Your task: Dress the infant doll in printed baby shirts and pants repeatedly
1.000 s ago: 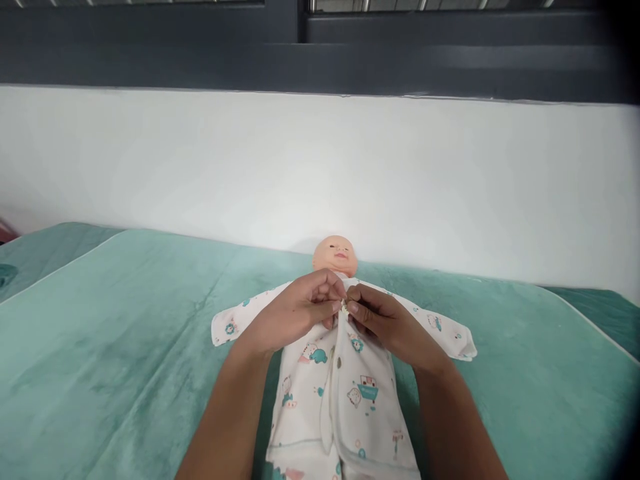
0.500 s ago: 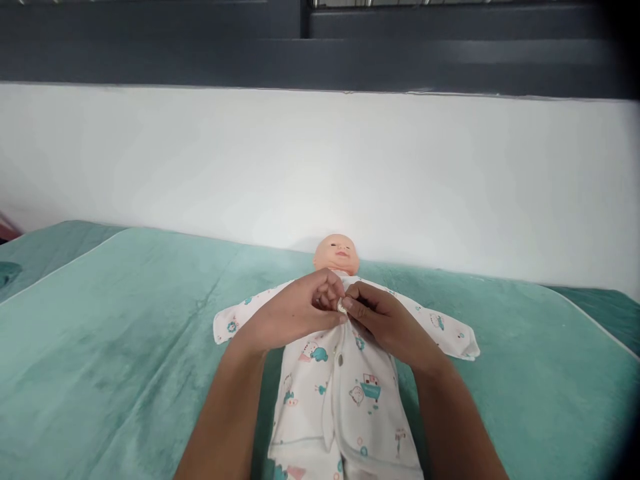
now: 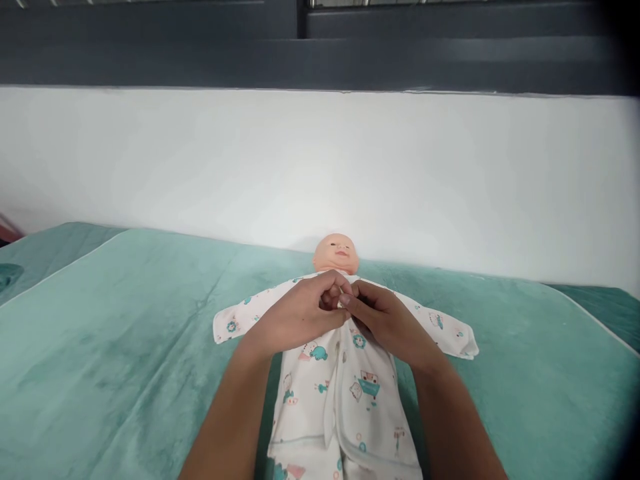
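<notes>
A baby doll [image 3: 336, 253] lies on its back in a white printed baby jacket [image 3: 370, 420], its sleeves spread to both sides. At the chest, my left hand [image 3: 313, 307] pinches the jacket's front edge from the left. My right hand [image 3: 377, 313] grips the same edge from the right, thumb against the left fingertips. The fingers cover most of the bit of cloth between them. Below the hands the two front edges hang loose, and a button [image 3: 344, 357] shows on the front. Printed trousers are partly visible at the bottom.
A green plush cover [image 3: 150, 347] spreads beneath the doll on both sides. Behind the doll's head rises a white wall [image 3: 320, 160], topped by a dark frame [image 3: 200, 60]. Something red [image 3: 7, 230] shows at the far left edge.
Both hands stay at the chest. My left fingers have shifted slightly right and closed in on the right thumb, so less of the pinched pale edge shows. The button below is turned more sideways.
</notes>
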`<state>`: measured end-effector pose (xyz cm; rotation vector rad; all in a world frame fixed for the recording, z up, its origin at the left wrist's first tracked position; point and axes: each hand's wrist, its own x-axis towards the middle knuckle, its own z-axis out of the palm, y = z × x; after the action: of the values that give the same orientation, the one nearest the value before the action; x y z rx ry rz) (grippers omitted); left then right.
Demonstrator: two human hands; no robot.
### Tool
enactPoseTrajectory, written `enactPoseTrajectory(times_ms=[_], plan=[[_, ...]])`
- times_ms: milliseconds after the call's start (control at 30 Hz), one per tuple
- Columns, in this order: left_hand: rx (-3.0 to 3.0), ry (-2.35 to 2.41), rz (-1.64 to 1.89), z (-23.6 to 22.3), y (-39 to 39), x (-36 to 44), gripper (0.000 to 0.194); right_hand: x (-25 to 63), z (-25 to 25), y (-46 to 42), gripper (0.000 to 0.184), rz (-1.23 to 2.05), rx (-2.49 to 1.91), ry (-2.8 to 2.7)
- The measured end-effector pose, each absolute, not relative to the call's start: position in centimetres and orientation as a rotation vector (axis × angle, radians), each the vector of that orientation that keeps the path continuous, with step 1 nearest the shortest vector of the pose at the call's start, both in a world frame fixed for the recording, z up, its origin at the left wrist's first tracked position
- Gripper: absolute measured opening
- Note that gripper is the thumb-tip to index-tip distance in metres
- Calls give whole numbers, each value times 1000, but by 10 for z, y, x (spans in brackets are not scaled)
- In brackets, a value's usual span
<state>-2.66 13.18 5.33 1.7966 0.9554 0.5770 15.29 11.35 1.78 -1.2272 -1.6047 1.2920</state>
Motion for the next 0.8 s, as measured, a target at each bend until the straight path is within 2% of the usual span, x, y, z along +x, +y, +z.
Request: enactPoseTrajectory(times_ms=[500,800], plan=[[1728,998,620,54,131,-25,17,158,19,114,40,1303,-1228,-1626],[1593,870,628,55,134,-30,11,161,20,113,23,1342,-1173,-1648]])
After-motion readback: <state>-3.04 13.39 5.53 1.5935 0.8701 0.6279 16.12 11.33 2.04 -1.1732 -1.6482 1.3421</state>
